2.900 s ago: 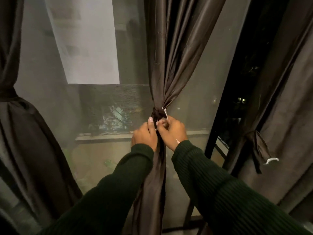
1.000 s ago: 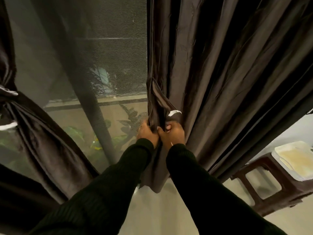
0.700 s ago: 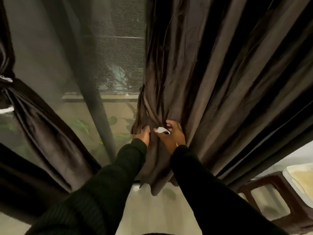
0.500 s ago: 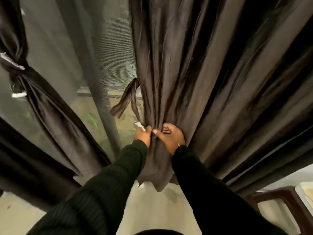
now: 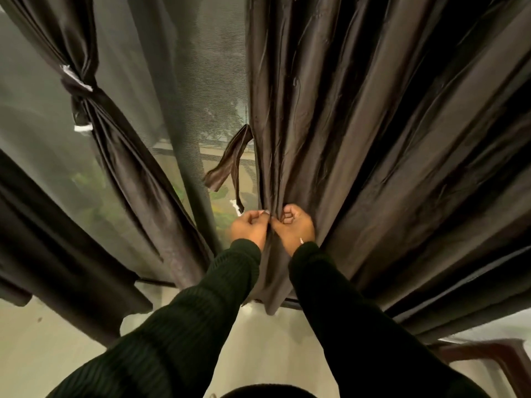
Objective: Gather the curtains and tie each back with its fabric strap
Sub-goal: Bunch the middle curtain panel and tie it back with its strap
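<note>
On my far left the tied curtain (image 5: 115, 145) hangs cinched by its own strap (image 5: 76, 87), and a loose fabric strap (image 5: 230, 159) dangles off the left edge of the untied curtain (image 5: 359, 139). My left hand (image 5: 249, 228) is curled, pinching that curtain's edge (whether it also holds the strap's white-tipped end just above it, I cannot tell). Right beside it, my right hand (image 5: 293, 226) is fisted on a gathered fold, knuckles nearly touching the left's.
</note>
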